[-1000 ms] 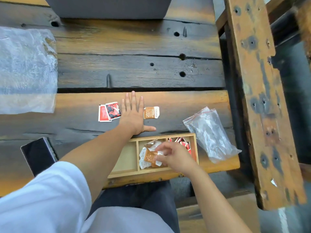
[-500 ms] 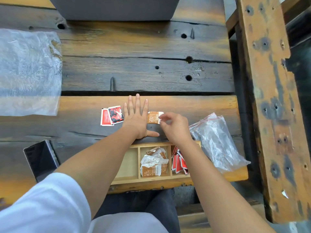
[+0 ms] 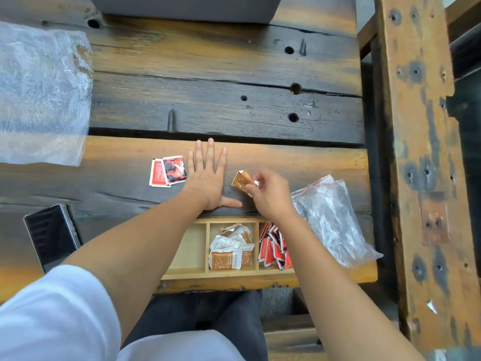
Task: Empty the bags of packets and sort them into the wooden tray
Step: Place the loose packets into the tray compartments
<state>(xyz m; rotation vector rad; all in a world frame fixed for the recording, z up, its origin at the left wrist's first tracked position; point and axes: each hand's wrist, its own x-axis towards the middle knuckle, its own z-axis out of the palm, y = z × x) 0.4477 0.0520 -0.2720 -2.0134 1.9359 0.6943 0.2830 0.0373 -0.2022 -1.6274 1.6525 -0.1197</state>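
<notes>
Now the right hand point(image 3: 270, 194) has the brown packet point(image 3: 242, 181) off the table: half a second ago its fingertips were only touching the packet where it lay flat beside the left hand, and now thumb and forefinger are pinched on its near corner and the packet is tilted up off the wood. The left hand point(image 3: 208, 178) has not stirred; it lies flat with the fingers spread, palm down on the plank, holding nothing. I'd say the packet is bound for the middle compartment of the wooden tray point(image 3: 208, 274), where the other brown packets point(image 3: 230, 250) are heaped, the red ones point(image 3: 273, 246) filling the right compartment. Two red packets point(image 3: 168, 171) remain on the table left of the flat hand, so sorting is nearly finished; the emptied bags point(image 3: 330, 217) lie just right of the tray.
</notes>
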